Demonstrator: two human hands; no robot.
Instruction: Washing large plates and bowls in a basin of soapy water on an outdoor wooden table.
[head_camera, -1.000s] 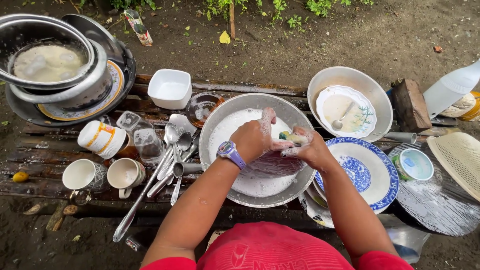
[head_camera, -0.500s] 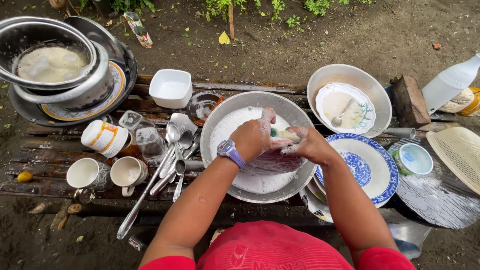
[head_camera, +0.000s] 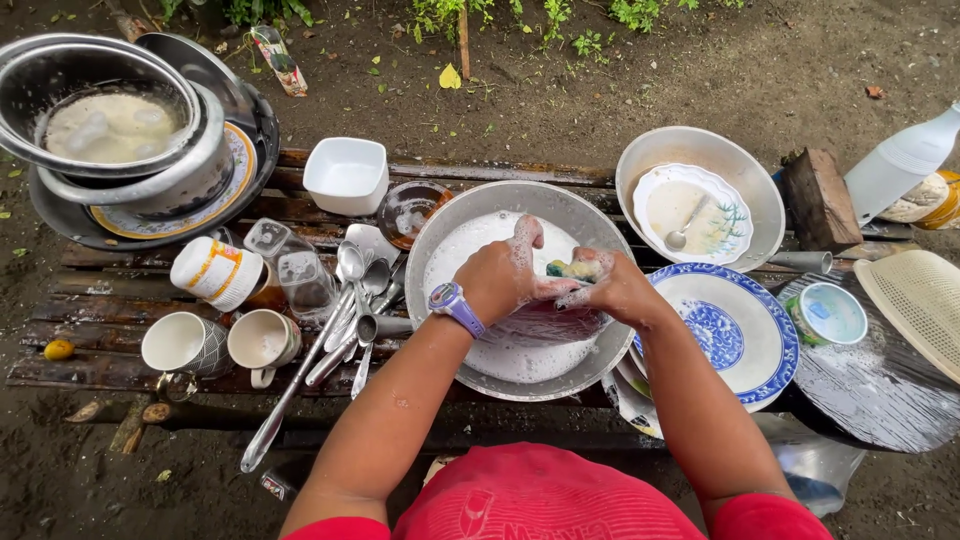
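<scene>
Over the soapy basin (head_camera: 440, 235), both hands' fingers (head_camera: 528, 233) curled around a sponge (head_camera: 572, 269).

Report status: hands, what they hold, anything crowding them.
Left hand and right hand soapy, over the foamy metal basin. Right grips a yellow-green sponge; left holds a dark item, unclear. Spoons left, blue-patterned plate right.

Both soapy hands meet over the round grey metal basin of foamy water (head_camera: 440, 235): left hand (head_camera: 497, 282) grips a submerged dish, right hand (head_camera: 612, 287) presses a yellow-green sponge (head_camera: 574, 269). A blue-patterned white plate (head_camera: 765, 345) lies at three o'clock, steel spoons (head_camera: 352, 310) at nine, on the wooden slatted worktop (head_camera: 90, 330).
</scene>
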